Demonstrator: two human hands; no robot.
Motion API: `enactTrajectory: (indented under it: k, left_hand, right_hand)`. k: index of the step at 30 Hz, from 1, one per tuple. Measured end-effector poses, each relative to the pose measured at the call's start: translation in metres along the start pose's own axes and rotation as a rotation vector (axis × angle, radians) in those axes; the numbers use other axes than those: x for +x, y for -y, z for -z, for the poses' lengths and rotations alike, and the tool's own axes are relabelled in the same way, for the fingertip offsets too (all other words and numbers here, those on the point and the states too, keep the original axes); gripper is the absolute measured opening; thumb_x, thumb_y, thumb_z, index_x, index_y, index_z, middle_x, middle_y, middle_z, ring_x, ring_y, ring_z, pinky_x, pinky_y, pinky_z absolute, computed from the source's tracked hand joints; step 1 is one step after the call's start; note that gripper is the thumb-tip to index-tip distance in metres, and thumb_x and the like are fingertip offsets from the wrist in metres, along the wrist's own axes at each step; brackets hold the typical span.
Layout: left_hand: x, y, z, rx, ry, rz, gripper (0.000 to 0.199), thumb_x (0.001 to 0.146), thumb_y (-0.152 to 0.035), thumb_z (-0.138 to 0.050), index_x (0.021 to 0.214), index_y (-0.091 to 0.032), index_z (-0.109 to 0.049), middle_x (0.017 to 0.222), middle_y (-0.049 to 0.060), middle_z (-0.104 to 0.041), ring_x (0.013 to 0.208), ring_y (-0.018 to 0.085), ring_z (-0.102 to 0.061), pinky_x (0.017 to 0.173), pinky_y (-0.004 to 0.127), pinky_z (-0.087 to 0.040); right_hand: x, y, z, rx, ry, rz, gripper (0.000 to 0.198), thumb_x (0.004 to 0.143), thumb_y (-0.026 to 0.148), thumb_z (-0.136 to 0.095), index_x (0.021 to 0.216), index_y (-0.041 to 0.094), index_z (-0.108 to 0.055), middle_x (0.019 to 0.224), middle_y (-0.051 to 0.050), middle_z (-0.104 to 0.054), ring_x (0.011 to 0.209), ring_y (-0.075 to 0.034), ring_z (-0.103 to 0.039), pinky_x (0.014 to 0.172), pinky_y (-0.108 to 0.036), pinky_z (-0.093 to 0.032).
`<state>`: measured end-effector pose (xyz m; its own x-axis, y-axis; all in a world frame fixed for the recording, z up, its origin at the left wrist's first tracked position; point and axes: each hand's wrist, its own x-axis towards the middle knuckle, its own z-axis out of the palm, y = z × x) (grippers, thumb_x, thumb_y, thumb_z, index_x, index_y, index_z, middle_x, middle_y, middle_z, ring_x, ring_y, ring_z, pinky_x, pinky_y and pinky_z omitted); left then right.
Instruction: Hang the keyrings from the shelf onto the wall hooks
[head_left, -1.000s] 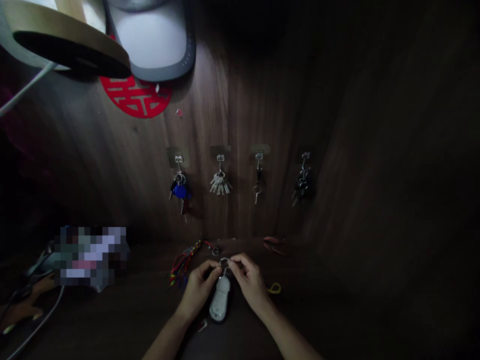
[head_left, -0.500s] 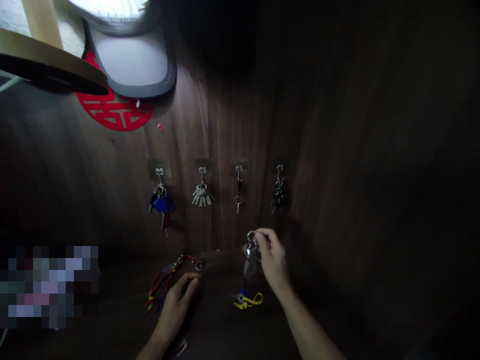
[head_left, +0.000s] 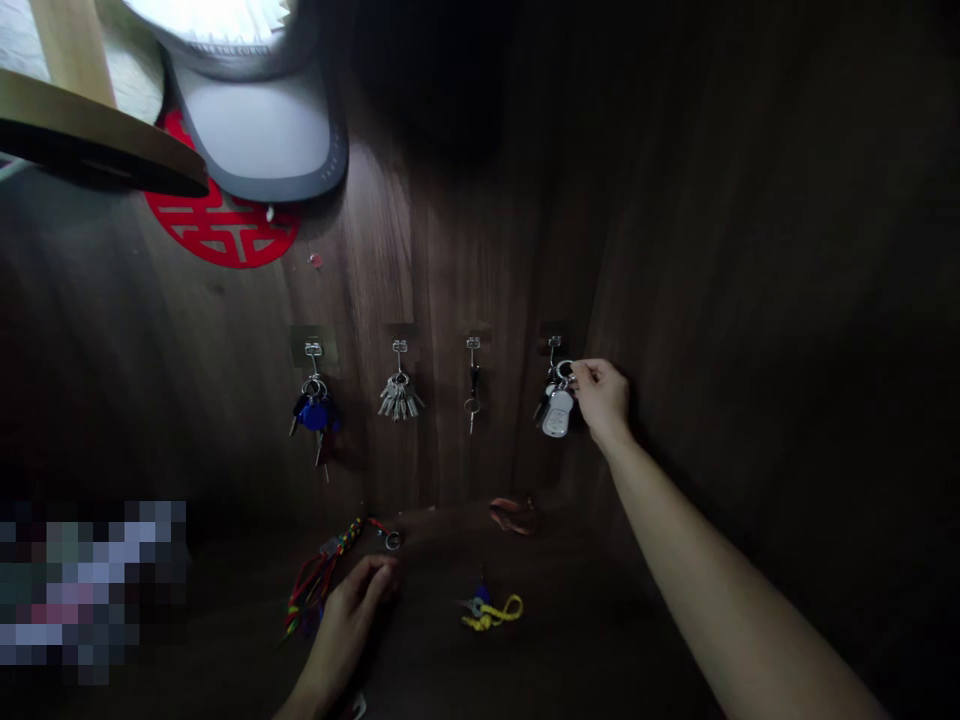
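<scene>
Our right hand (head_left: 602,396) pinches the white fob (head_left: 556,416) by its ring (head_left: 565,362) near the rightmost hook (head_left: 554,343); left hand (head_left: 351,612) half-curled, grip unclear tbh.

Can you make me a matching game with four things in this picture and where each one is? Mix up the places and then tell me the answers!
Things:
1. white key fob
2. yellow cord
3. blue tag
4. grey cap

Places:
A. hanging from the leftmost hook
B. partly covering the red cutout
C. right beside the right hand
D. lying on the wooden shelf

Right pairs: 1-C, 2-D, 3-A, 4-B
</scene>
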<state>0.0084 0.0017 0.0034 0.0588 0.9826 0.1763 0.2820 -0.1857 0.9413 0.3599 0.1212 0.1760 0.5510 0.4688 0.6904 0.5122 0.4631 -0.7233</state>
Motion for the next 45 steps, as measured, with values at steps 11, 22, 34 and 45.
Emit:
enactTrajectory:
  k: [11, 22, 34, 45]
  left_hand:
    - [0.002, -0.002, 0.000, -0.001, -0.024, 0.019, 0.050, 0.072, -0.067, -0.048, 0.083, -0.021, -0.064, 0.073, 0.000, -0.064, 0.073, 0.020, -0.059, 0.070, 0.026, -0.047]
    - [0.001, -0.003, 0.000, 0.008, -0.005, 0.001, 0.043, 0.075, -0.061, -0.050, 0.080, -0.020, -0.063, 0.072, -0.001, -0.062, 0.073, 0.018, -0.058, 0.069, 0.024, -0.046]
    - [0.000, 0.004, 0.000, 0.067, 0.031, -0.028, 0.042, 0.078, -0.059, -0.048, 0.085, -0.020, -0.063, 0.072, -0.001, -0.061, 0.072, 0.018, -0.057, 0.069, 0.025, -0.045]
    - [0.000, 0.007, 0.001, 0.026, -0.042, -0.050, 0.038, 0.079, -0.054, -0.051, 0.087, -0.019, -0.064, 0.070, -0.001, -0.064, 0.071, 0.018, -0.061, 0.067, 0.026, -0.047]
  right_hand:
    - [0.002, -0.021, -0.012, 0.016, 0.026, 0.004, 0.031, 0.073, 0.042, -0.055, 0.080, 0.014, -0.065, 0.071, -0.007, -0.068, 0.060, -0.017, -0.060, 0.058, -0.029, -0.048]
    - [-0.056, -0.016, 0.009, 0.127, 0.067, 0.046, 0.042, 0.077, 0.035, -0.054, 0.113, 0.015, -0.061, 0.106, -0.012, -0.066, 0.094, -0.021, -0.062, 0.082, -0.036, -0.050]
    - [-0.134, -0.027, 0.030, 0.082, 0.192, -0.082, 0.037, 0.077, 0.035, -0.052, 0.109, 0.019, -0.063, 0.114, -0.011, -0.064, 0.103, -0.023, -0.060, 0.087, -0.038, -0.049]
    - [-0.211, -0.058, 0.028, 0.054, 0.290, -0.146, 0.026, 0.083, 0.037, -0.046, 0.093, 0.020, -0.063, 0.095, -0.010, -0.070, 0.090, -0.023, -0.065, 0.078, -0.038, -0.052]
